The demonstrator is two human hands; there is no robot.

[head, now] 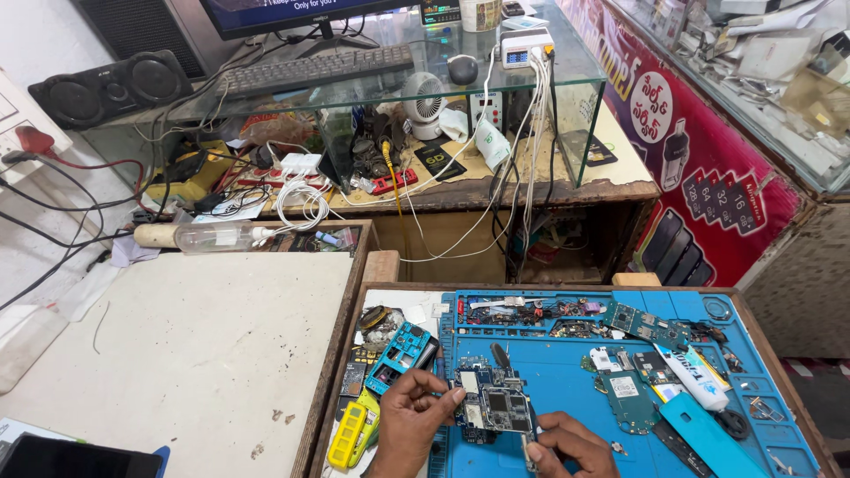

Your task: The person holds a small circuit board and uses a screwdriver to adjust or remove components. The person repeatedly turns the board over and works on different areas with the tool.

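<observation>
Head view: left hand (412,416) pinches circuit board (492,409) edge; right hand (571,447) curled, grips tweezers (529,450).

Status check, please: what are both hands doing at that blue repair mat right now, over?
Left hand pinching circuit board edge. Right hand gripping a thin tool beside the board. Loose boards and parts crowd the blue mat nearby.

Both wrists cut off below — right hand (574,445) hides its tool's tip.
</observation>
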